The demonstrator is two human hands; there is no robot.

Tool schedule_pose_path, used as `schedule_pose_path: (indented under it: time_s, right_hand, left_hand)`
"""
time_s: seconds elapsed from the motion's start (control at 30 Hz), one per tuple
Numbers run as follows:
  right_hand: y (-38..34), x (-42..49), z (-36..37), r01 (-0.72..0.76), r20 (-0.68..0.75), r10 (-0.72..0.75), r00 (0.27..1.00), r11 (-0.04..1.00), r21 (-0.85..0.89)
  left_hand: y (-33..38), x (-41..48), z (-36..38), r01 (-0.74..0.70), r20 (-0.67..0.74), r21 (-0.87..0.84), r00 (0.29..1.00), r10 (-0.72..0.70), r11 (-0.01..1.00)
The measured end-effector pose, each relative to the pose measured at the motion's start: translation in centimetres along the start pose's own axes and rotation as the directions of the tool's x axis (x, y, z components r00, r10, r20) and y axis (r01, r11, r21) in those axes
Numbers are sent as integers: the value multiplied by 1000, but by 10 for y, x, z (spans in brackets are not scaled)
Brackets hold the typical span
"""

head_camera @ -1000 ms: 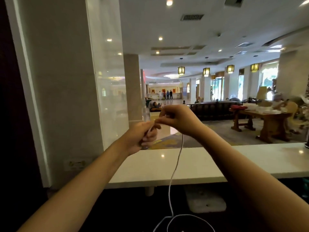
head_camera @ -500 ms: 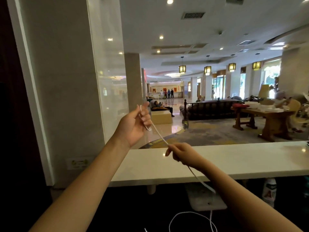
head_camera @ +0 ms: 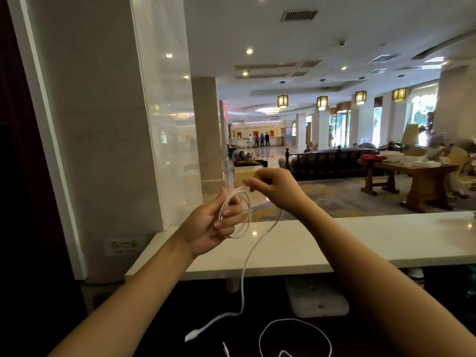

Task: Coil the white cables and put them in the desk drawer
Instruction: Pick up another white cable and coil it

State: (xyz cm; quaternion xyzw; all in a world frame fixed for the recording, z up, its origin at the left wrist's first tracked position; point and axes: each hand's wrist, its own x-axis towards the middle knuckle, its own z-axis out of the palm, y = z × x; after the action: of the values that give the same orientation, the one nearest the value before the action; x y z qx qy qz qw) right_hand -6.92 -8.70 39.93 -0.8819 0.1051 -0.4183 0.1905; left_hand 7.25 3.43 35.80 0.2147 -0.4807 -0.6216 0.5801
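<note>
1. White cable [head_camera: 248,215] is now sitting as a couple of loops in the left hand [head_camera: 208,225], whose fingers are closing around the loops. Half a second ago it was just one straight run stretched between the hands, so the coiling is really getting going.
2. The right hand [head_camera: 277,188], at about 1 o'clock from the left, is pinching the cable between fingertips and feeding the next wrap over.
3. The loose tail is hanging down toward 6 o'clock, plug end [head_camera: 192,335] dangling well below the counter [head_camera: 360,243]. Probably a few wraps left.
4. A second cable [head_camera: 296,336] is lying on the dark desk at 5 o'clock, not coiled yet. I'm not seeing the drawer anywhere.
5. The glossy pale stone counter is running across the middle, with a big hotel lobby beyond and a wooden table [head_camera: 417,176] at 2 o'clock.
</note>
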Motion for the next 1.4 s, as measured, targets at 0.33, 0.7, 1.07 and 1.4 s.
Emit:
schedule_pose_path:
  time_s: [0.33, 0.7, 1.07, 1.4]
  right_hand:
    - [16, -61, 75, -246, 321, 222, 921, 968, 37]
    - [1, -13, 5, 70, 237, -54, 970, 996, -58]
    - [32, -42, 55, -239, 136, 214, 967, 949, 204]
    - [-26, -39, 48, 230, 366, -119, 923, 934, -275]
  left_hand:
    - [17, 17, 3, -393, -399, 260, 788, 469, 882]
    - [-11, -2, -13, 150, -213, 279, 973, -92, 949]
    - [-8, -4, 7, -109, -167, -233, 983, 71, 966]
    - [-13, -5, -18, 228, -457, 837, 792, 406, 498]
